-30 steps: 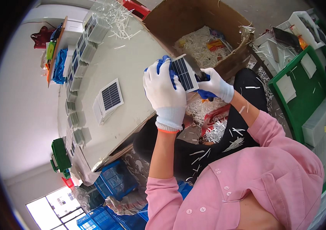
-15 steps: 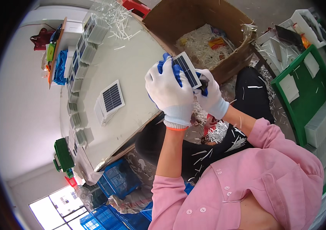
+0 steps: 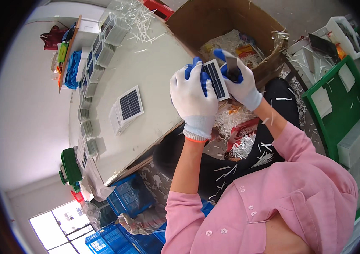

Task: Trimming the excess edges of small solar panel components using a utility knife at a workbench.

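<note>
Beside the white worktable [image 3: 154, 80], above a cardboard box [image 3: 214, 21], a small solar panel [image 3: 216, 79] is pinched by the left hand [image 3: 193, 98] and right hand [image 3: 239, 82], gloved fingers curled around its edges.

**One head-worn fisheye, looking down and close in**

There is a single view, from the left of two cameras on the person's head. It faces steeply down over the pink-sleeved arms, which enter from about five o'clock. The left hand [image 3: 193, 98] and right hand [image 3: 240, 84] sit just above centre, near the lens. The table [image 3: 154, 76] runs off toward eleven o'clock, a cardboard box [image 3: 214, 19] lies at twelve, and a window [image 3: 57, 224] shows at seven. Straight edges bend toward the dark circular rim.
</note>
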{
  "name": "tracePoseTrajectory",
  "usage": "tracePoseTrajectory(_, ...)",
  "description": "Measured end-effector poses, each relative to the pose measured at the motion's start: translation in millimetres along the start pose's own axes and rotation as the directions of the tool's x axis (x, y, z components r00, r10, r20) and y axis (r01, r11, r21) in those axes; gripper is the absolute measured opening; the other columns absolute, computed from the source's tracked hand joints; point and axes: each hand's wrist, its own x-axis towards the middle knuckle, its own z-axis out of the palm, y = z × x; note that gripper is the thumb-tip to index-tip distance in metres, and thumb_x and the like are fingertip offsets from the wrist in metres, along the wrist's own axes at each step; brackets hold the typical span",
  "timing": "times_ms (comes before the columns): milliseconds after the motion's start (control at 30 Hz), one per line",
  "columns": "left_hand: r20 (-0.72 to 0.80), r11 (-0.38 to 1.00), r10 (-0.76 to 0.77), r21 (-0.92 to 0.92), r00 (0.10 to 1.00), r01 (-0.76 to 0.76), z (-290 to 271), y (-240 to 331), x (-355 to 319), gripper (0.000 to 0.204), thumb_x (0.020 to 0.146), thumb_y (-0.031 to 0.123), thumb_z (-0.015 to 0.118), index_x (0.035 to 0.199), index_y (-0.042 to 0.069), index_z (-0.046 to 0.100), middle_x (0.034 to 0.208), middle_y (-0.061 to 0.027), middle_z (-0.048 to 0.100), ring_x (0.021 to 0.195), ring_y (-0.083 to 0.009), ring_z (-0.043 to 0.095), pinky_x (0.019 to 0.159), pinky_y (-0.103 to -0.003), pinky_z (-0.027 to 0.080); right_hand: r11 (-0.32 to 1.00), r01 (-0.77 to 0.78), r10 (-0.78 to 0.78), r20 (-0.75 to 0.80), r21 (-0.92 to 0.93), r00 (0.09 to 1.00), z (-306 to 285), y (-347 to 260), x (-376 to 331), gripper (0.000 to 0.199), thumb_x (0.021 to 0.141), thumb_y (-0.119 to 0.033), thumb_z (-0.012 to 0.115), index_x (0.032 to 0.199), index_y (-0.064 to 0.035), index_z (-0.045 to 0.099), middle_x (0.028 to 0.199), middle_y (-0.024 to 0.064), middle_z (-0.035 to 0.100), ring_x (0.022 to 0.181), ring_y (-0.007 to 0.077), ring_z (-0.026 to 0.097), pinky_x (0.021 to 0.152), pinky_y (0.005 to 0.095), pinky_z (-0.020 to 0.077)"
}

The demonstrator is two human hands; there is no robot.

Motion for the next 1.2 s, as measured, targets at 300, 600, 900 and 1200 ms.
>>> tracePoseTrajectory(300,-0.086,0.892,-0.324,0.304,0.942,0.334,-46,-144,-1,0.046,0.092,0.028,0.061,0.130,0.001,0.060,0.136,-0.0212,0.057,0.126,-0.0396,0.051,0.107,-0.046,0.039,0.834,0.174,-0.011,0.300,-0.523,0.954,-129,-76,1,0.026,0.079,0.001,0.071,0.105,0.0020,0.070,0.101,0.0104,0.071,0.087,0.0189,0.069,0.077,0.0300,0.0532)
tracePoseTrajectory(600,0.204,0.919,-0.030,-0.380,0.978,0.107,-44,-69,-4,0.031,0.089,0.000,0.056,0.119,-0.004,0.066,0.128,-0.0160,0.064,0.122,-0.0297,0.058,0.109,-0.041,0.040,0.334,-0.662,0.796,-0.175,-0.671,0.579,-359,-136,-5,0.022,0.077,-0.021,0.075,0.080,-0.0020,0.064,0.062,0.0035,0.060,0.049,0.0121,0.058,0.042,0.0266,0.0452)
tracePoseTrajectory(900,0.149,0.992,0.103,0.052,0.984,-0.111,-24,-78,14,0.041,0.091,0.015,0.062,0.126,-0.005,0.060,0.130,-0.0256,0.057,0.121,-0.0424,0.053,0.105,-0.045,0.041,-0.008,-0.310,0.550,-0.263,-0.951,0.793,-371,-83,-57,0.036,0.077,-0.023,0.073,0.106,-0.0032,0.064,0.087,0.0146,0.070,0.082,0.0305,0.069,0.076,0.0395,0.0540)
tracePoseTrajectory(1200,0.315,0.943,-0.101,-0.273,0.944,0.192,-65,-95,23,0.041,0.084,0.008,0.069,0.124,-0.001,0.063,0.132,-0.0233,0.059,0.117,-0.0395,0.061,0.099,-0.040,0.049,0.592,-0.184,0.213,-0.068,-0.785,0.975,-206,-81,-34,0.036,0.086,-0.010,0.073,0.120,-0.0025,0.062,0.087,0.0084,0.068,0.079,0.0096,0.060,0.075,0.0281,0.0513)
